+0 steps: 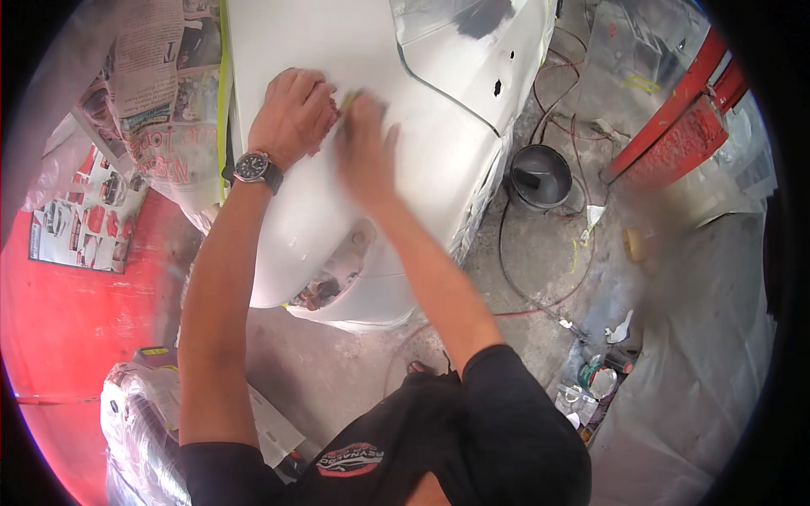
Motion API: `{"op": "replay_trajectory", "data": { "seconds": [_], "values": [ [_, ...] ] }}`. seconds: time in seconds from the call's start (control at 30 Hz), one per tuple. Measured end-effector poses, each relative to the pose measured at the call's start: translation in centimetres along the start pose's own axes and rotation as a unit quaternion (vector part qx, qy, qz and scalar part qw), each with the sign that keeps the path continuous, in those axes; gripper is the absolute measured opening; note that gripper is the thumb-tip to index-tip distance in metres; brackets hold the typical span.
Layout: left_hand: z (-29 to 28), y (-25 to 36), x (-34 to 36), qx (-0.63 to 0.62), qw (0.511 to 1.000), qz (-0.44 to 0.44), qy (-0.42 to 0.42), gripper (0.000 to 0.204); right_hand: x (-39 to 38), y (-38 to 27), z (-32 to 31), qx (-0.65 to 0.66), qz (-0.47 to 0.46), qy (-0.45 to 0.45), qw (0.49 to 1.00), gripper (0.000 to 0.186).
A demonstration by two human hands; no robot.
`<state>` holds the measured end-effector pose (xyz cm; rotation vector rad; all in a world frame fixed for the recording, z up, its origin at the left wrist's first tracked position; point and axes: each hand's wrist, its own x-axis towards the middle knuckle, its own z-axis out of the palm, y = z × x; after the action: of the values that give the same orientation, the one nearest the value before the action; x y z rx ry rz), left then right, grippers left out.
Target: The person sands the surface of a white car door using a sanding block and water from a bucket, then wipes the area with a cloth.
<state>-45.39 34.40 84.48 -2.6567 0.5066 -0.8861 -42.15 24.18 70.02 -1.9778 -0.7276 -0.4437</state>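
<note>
A white car body panel [329, 42] fills the upper middle, with a dark-edged headlight opening [325, 282] at its lower end. My left hand [295, 114], a watch [253, 167] on its wrist, rests on the panel. Its fingers curl over a reddish crumpled cloth [335, 110], of which only the edge shows. Just to the right, my right hand [369, 148] lies on the same panel, smeared by motion. At its fingertips a small greenish piece [349, 98] peeks out, too blurred to name.
On the floor at right stand a black bucket [540, 177] and a red metal stand [675, 143], with a thin hose [502, 244] looping between. Newspaper masking [148, 63] hangs at upper left above a red panel [93, 320]. Grey sheeting [709, 329] covers the lower right.
</note>
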Motion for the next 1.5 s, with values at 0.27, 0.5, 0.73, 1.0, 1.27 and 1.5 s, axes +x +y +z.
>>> {"op": "replay_trajectory", "data": {
  "seconds": [0.27, 0.5, 0.73, 1.0, 1.27, 1.5],
  "values": [
    [-0.4, -0.3, -0.7, -0.016, 1.0, -0.009, -0.002, 0.031, -4.2, -3.0, -0.2, 0.048, 0.026, -0.065, 0.996, 0.067],
    [-3.9, 8.6, -13.3, -0.055, 0.984, -0.167, 0.042, 0.025, 6.3, 1.5, 0.0, 0.134, 0.076, 0.033, 0.988, 0.069],
    [-5.5, 13.2, -22.6, -0.079, 0.951, -0.285, 0.088, 0.02, -7.1, -2.2, -2.4, -0.021, -0.331, -0.164, 0.929, 0.069],
    [-4.6, 13.5, -21.7, -0.033, 0.963, -0.25, 0.098, 0.022, -4.9, -3.0, -1.0, 0.108, -0.192, -0.078, 0.972, 0.074],
    [-5.3, 13.6, -20.9, -0.093, 0.959, -0.256, 0.082, 0.026, 4.6, -0.7, -1.3, 0.091, -0.097, 0.055, 0.99, 0.069],
    [-5.1, 13.3, -21.7, -0.044, 0.963, -0.25, 0.095, 0.027, -3.7, -1.9, -1.0, 0.054, -0.429, -0.077, 0.899, 0.058]
  ]
}}
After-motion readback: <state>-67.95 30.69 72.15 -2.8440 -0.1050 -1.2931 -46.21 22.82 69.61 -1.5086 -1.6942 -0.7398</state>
